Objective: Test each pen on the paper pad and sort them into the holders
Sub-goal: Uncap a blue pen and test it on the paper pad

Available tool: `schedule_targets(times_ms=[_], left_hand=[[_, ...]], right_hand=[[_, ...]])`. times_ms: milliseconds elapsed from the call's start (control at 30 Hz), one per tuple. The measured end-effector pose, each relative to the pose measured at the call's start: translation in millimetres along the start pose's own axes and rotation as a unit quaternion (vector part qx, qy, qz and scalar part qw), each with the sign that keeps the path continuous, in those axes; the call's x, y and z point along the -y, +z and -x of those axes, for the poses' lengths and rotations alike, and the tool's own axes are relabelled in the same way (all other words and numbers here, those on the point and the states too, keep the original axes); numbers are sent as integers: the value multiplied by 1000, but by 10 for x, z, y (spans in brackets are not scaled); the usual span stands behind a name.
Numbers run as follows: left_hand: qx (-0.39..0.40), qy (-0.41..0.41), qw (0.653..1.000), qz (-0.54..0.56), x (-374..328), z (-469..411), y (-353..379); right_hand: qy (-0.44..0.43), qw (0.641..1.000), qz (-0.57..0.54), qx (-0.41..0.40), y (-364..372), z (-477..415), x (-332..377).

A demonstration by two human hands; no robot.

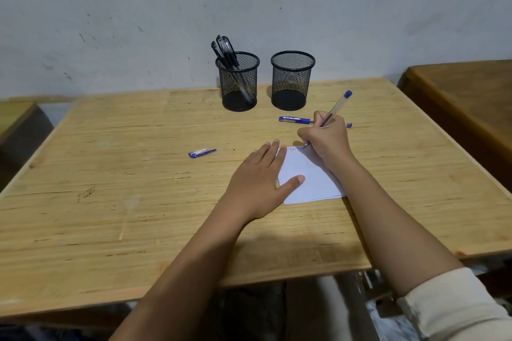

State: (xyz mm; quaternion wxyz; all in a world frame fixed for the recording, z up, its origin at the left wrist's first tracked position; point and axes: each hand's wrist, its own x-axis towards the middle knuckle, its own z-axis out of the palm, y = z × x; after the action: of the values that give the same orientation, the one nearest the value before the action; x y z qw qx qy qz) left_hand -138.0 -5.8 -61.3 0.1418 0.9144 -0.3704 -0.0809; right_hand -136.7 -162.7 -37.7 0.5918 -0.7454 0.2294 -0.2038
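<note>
— What did the head camera give you at that moment?
— I saw the right hand [324, 141] curled round a clear-barrelled pen with a blue end plug [336, 108], its tip down on the far edge of the small white paper pad [307, 177], beside some blue scribbles. The left hand [257, 174] lay flat with straight fingers, pressing the pad's left side onto the pale wooden table [110, 174].
— And how did the pen lie?
— Its long axis leaned up and away to the right, the blue end high above the knuckles. Beyond the hand stood an empty black wire-mesh holder [292, 80], the nearer one to the right hand, and left of it a matching holder [238, 83] with black pens [225, 52] in it. I judged the ink was marking, so sorting came next.
— Anything loose?
— A blue pen cap [201, 152] lay left of the left hand, and a second blue pen [295, 119] lay crosswise just behind the right hand
</note>
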Motion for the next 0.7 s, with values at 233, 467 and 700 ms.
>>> schedule_targets(times_ms=[233, 467, 700], left_hand=[[-2, 1, 1000, 3, -3, 9, -4], [-15, 7, 1000, 22, -4, 17, -6], [-79, 1, 976, 205, 76, 81, -169]], right_hand=[[-11, 996, -88, -19, -46, -7, -56], [8, 951, -297, 84, -150, 19, -37], [20, 935, -348, 69, -245, 39, -27]])
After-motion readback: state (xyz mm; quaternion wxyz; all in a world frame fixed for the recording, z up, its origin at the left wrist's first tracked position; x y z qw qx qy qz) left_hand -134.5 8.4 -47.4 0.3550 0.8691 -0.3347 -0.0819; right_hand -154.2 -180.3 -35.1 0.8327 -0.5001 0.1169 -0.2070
